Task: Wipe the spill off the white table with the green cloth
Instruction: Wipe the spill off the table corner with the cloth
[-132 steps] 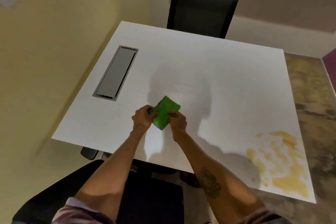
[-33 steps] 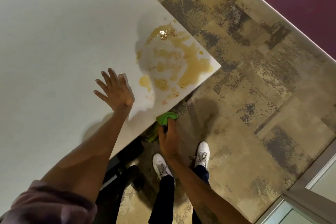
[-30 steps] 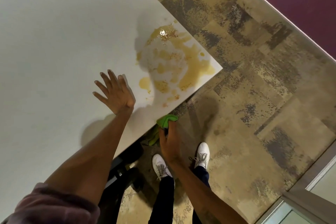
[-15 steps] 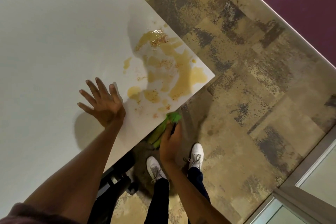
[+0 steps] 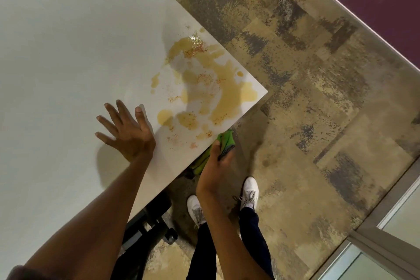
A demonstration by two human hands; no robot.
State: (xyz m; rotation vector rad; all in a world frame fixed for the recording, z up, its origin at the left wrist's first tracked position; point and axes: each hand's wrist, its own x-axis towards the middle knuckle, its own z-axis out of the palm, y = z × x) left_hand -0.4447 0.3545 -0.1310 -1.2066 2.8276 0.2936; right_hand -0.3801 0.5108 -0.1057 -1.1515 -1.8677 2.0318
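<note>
None of the spill [image 5: 204, 88] is wiped yet; it covers the counter [image 5: 56, 52] corner. Right hand [image 5: 216, 163] grip closed on green cloth [image 5: 226, 141] at the edge; left hand [image 5: 127, 132] flat, fingers spread, holding nothing.

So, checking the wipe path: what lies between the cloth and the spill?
In the head view, only the table's near edge strip, with small orange specks. The cloth, held in the right hand, sits just off that edge, close to the spill.
</note>
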